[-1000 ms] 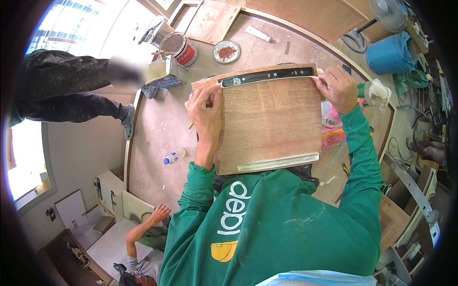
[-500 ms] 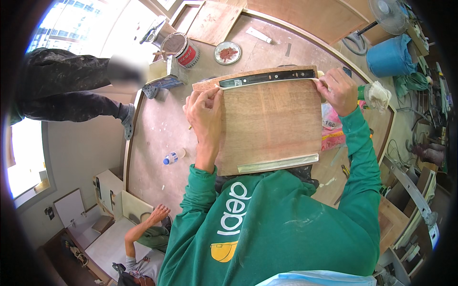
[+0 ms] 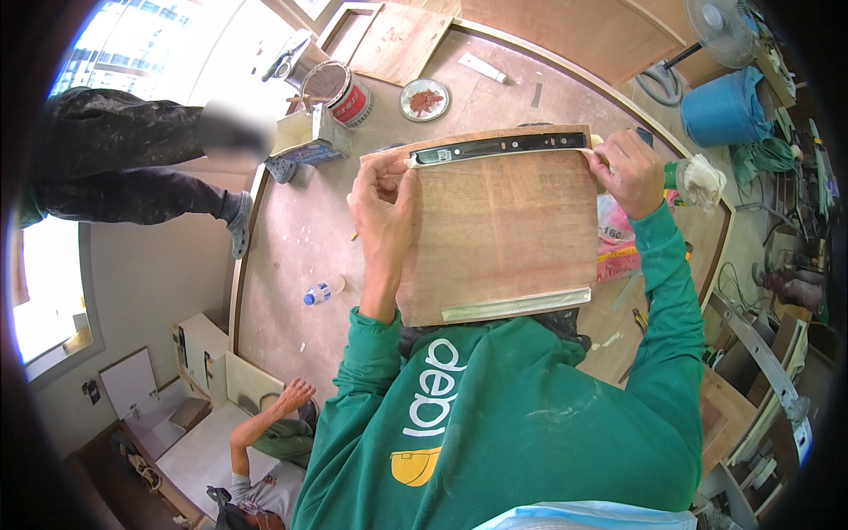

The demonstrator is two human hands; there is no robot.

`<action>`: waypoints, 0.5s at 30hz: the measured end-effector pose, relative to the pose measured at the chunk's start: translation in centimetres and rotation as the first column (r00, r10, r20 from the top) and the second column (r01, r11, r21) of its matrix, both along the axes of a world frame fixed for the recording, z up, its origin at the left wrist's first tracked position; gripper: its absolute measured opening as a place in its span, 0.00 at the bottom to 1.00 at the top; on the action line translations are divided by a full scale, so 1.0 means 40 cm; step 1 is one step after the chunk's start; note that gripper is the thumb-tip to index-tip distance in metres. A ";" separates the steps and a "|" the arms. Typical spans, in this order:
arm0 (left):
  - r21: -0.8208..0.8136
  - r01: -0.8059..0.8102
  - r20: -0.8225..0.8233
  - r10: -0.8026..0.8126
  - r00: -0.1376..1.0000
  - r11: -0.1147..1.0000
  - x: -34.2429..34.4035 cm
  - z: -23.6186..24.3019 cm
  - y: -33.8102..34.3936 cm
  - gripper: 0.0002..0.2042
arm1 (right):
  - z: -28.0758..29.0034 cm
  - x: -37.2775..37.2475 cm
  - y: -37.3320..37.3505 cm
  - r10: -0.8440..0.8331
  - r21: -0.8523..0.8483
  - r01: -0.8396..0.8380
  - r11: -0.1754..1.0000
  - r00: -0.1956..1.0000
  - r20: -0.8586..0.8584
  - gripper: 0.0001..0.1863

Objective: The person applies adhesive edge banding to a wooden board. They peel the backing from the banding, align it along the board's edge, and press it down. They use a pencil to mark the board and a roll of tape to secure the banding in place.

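A wooden drawer-like box rests before me, its flat side up. A black metal drawer slide runs along its far edge. Below the slide lies a thin pale strip of masking tape. My left hand is closed at the strip's left end, thumb and fingers pinching. At the other end, my right hand pinches the tape, with a pale bit showing beside the fingers. Along the box's near edge runs a second, wider strip of pale tape.
Beyond the box stand a paint bucket, a plate with reddish filler and a white tube. A plastic bottle lies at left; a pink bag is at right. One person stands at left, another is at lower left.
My left hand has shifted slightly right and down, its fingers more curled at the tape's end. The box has moved a touch to the right. My right hand stays almost in place.
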State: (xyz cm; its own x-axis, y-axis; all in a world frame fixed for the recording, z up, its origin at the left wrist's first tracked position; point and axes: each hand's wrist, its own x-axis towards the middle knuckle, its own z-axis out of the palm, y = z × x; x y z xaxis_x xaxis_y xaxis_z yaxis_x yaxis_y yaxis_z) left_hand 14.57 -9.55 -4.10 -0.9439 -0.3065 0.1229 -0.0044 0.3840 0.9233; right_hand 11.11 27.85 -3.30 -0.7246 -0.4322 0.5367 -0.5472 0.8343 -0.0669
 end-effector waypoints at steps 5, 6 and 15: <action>-0.102 0.031 0.070 -0.024 0.997 0.994 -0.012 0.037 -0.017 0.12 | 0.004 0.000 -0.003 0.003 0.001 -0.003 1.000 1.000 0.001 0.10; -0.167 0.045 0.106 -0.028 0.994 0.985 -0.016 0.051 -0.011 0.13 | 0.003 -0.001 -0.003 0.004 0.003 -0.004 1.000 1.000 0.000 0.10; -0.314 0.113 0.195 -0.052 0.979 0.943 -0.063 0.071 0.004 0.14 | 0.003 0.001 -0.001 0.005 0.002 -0.005 1.000 1.000 0.003 0.10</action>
